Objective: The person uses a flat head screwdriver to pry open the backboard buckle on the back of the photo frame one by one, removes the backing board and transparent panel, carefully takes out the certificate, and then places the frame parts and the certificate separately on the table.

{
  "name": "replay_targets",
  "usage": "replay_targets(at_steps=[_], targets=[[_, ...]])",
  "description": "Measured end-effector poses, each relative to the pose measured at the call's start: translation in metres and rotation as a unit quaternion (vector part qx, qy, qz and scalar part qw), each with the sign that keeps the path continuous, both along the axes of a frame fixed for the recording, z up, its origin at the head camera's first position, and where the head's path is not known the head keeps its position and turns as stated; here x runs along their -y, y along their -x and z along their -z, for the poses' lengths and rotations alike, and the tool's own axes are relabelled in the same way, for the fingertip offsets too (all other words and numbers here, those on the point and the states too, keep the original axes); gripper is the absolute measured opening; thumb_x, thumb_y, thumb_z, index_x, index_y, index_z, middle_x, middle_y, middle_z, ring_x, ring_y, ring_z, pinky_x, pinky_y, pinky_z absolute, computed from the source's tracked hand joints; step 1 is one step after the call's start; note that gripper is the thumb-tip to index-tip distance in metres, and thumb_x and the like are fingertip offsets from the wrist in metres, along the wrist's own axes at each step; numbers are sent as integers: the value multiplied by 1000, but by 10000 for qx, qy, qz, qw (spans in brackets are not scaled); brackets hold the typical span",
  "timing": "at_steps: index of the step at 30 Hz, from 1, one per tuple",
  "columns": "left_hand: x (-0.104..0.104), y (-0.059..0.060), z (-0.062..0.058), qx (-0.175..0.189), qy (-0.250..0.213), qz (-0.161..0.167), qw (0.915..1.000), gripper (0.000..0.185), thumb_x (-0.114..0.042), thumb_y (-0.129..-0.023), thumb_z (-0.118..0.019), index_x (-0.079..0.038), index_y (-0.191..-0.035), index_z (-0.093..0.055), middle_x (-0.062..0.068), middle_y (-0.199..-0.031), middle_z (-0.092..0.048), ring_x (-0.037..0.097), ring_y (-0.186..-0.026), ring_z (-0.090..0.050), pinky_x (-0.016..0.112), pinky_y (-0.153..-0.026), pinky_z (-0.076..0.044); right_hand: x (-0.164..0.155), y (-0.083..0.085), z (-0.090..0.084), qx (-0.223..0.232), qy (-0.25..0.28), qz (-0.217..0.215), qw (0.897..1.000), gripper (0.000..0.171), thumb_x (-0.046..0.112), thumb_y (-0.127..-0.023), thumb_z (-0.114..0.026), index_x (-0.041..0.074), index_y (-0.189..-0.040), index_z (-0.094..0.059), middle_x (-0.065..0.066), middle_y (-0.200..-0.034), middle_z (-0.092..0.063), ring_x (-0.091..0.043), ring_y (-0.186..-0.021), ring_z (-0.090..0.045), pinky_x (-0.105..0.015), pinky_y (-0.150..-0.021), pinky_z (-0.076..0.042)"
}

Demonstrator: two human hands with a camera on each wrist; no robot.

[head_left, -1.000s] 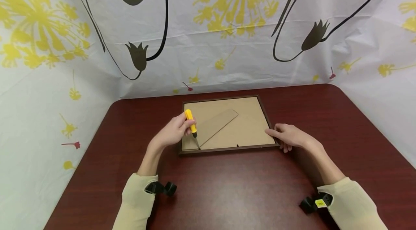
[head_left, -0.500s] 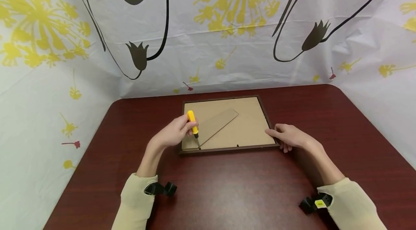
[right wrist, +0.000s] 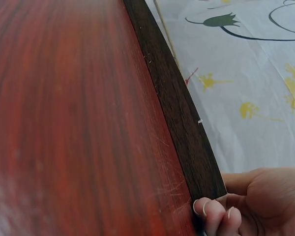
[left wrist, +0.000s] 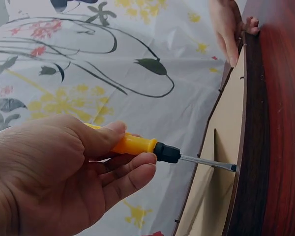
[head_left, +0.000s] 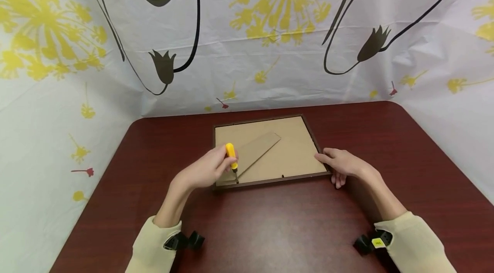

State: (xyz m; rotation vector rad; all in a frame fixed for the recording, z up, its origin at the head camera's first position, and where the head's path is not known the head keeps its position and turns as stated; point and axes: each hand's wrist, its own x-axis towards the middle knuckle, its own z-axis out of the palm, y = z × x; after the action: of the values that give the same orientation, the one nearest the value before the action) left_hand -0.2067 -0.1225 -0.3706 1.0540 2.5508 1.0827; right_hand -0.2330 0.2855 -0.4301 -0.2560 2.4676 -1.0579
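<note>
With our left hand (head_left: 204,170) gripping the yellow screwdriver (head_left: 232,158), tip at the near-left retaining tab of the face-down picture frame (head_left: 270,153) on the table (head_left: 278,226), and our right hand (head_left: 341,162) curled bracing its right corner, we judge prying is underway, requiring steady leverage.

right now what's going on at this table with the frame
A person is working on the back of a picture frame that lies face down on a dark red table. The left hand grips a yellow-handled screwdriver with its tip at the frame's near edge, close to the near left corner, by the foot of the cardboard stand on the backing board. The right hand holds the frame's near right corner, fingers curled over the edge.
</note>
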Motion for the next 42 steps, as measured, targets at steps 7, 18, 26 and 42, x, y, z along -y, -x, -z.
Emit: replay_targets(at_steps=[7, 18, 26, 42], targets=[[2, -11, -3, -81, 77, 165, 9998, 11, -11, -108, -47, -4, -103, -53, 3, -89, -48, 16, -78, -48, 30, -72, -45, 1, -1, 1, 157, 169, 6, 9997, 44, 40, -110, -41, 0, -93, -41, -18, -57, -61, -33, -46, -65, -45, -47, -56], [5, 11, 13, 502, -336, -615, 9963, 21, -10, -110, -41, 5, -123, -44, 11, -92, -55, 27, -79, -57, 30, -69, -51, 2, -1, 0, 136, 207, 8, 9997, 43, 41, -109, -42, 2, -94, -41, -18, -56, -60, -32, -44, -64, -45, -45, -54], [0, 15, 15, 582, -274, -755, 9951, 15, -8, -109, -40, 4, -118, -43, 10, -85, -52, 21, -74, -52, 28, -65, -47, 5, -1, -1, 107, 89, 29, 9999, 42, 41, -110, -41, 0, -104, -45, -16, -57, -61, -31, -44, -64, -44, -45, -55], [-15, 2, 6, -187, 216, -488, 9984, 5, -5, -107, -46, -1, -105, -43, 6, -82, -49, 14, -72, -50, 27, -66, -46, 11, -3, -5, 175, -329, 282, 9989, 59, 38, -110, -38, -7, -149, -30, -17, -59, -63, -29, -46, -66, -41, -50, -57]])
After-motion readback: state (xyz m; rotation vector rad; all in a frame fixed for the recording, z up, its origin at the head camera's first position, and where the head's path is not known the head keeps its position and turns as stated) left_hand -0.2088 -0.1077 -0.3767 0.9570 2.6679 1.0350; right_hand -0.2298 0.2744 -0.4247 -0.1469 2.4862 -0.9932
